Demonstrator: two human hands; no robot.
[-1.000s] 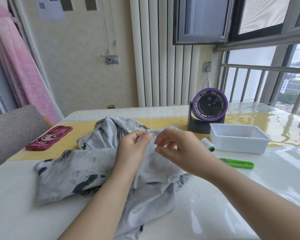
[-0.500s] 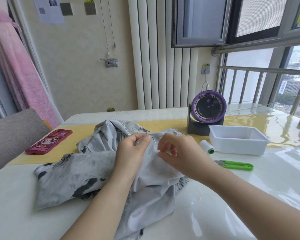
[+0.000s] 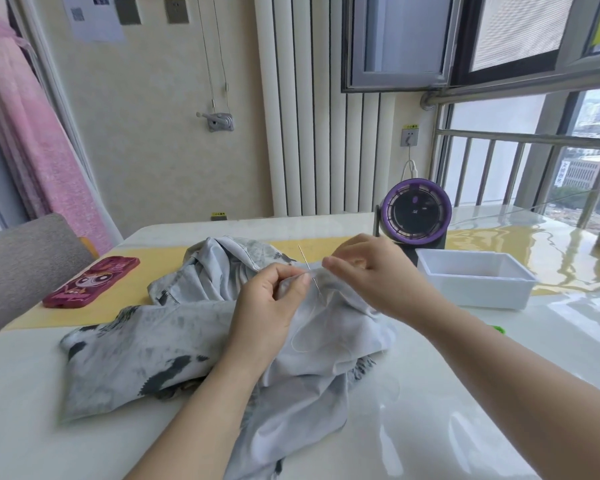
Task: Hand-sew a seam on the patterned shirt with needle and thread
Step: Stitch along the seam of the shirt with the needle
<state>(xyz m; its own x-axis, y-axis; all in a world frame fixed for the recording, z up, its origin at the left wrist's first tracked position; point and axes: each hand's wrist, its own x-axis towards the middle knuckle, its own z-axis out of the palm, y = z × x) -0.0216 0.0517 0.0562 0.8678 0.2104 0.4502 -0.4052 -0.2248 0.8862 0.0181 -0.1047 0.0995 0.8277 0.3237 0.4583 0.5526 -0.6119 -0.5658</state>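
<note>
The left hand (image 3: pixel 274 306) pinched the shirt (image 3: pixel 153 348) at the needle (image 3: pixel 305 259). The right hand (image 3: pixel 371 271) curled close, its hold unclear. The wall sticker (image 3: pixel 410 126) was too small to read.

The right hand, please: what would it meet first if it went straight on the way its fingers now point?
Most likely the needle, which stands up from the fold of the shirt that the left hand pinches, just beyond the fingertips of the right hand, though depth is unclear.
</note>
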